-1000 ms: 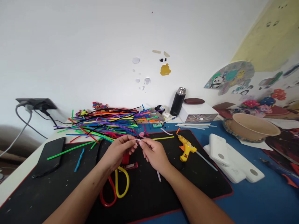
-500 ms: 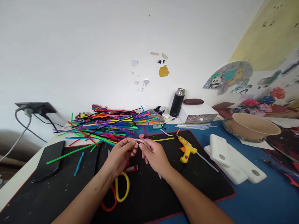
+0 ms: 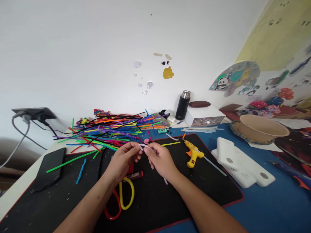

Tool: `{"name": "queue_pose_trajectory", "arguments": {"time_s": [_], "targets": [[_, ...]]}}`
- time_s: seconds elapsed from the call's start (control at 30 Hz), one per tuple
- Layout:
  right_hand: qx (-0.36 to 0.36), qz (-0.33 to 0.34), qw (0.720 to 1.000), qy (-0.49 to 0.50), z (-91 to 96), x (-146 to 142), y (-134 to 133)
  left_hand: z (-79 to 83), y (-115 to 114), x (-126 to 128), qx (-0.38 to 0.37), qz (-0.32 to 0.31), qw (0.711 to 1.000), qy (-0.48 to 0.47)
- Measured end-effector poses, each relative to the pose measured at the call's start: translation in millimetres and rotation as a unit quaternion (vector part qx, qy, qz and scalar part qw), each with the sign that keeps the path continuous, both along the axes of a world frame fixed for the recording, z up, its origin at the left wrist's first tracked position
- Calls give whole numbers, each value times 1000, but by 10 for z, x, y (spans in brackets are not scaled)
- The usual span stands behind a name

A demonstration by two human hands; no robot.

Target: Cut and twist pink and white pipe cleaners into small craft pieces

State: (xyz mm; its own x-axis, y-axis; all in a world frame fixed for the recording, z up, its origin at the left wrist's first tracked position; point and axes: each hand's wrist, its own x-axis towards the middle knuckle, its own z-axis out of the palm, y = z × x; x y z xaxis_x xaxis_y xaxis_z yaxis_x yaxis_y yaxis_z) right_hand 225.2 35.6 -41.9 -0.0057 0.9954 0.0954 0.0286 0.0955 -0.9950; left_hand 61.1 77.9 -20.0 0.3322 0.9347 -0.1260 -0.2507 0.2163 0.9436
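A pale lilac pipe cleaner [image 3: 147, 147] is bent in a small curve between my two hands. My left hand [image 3: 126, 158] pinches its end between thumb and fingertips. With thumb and index finger, my right hand [image 3: 160, 159] grips it a little further along, and its tail shows below the right palm. Just beyond my fingertips lies a small pink coil [image 3: 146, 141]. Scissors [image 3: 127, 194] with one red and one yellow handle rest on the black mat [image 3: 155, 204], partly under my left hand and forearm. Beside them is a small red packet [image 3: 135, 175].
A heap of coloured pipe cleaners [image 3: 111, 129] spreads along the back. To the right are a yellow glue gun [image 3: 194, 153], white power banks [image 3: 243, 165] and a beige bowl [image 3: 263, 126]. A black flask [image 3: 182, 106] stands by a white box [image 3: 205, 115]. A phone [image 3: 50, 168] lies left.
The view has shifted slightly. My hands stay pinched on the lilac pipe cleaner, whose bend between the fingertips looks a little more arched.
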Motion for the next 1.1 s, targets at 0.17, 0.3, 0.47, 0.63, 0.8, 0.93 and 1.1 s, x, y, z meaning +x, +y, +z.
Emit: {"name": "queue_pose_trajectory", "arguments": {"time_s": [0.17,0.3,0.47,0.63,0.8,0.93,1.1], "targets": [[2,15,1000,-9,-8,-17,-2,7,-16,17,-9,4,1000,-5],[-5,3,1000,-20,-4,-10,2,15,-27,21,-4,-4,1000,2],[1,11,1000,-19,14,-12,-6,3,-5,-6,6,-9,1000,11],[-2,16,1000,-5,-17,-29,0,-25,-16,-5,9,-8,1000,21],[-1,-1,1000,-8,-49,-19,22,-42,-48,9,17,-27,999,37],[12,3,999,-43,-15,-6,11,-23,-27,-18,38,-14,998,44],[56,12,974,-217,58,-5,-53,23,14,-74,69,10,996,57]]}}
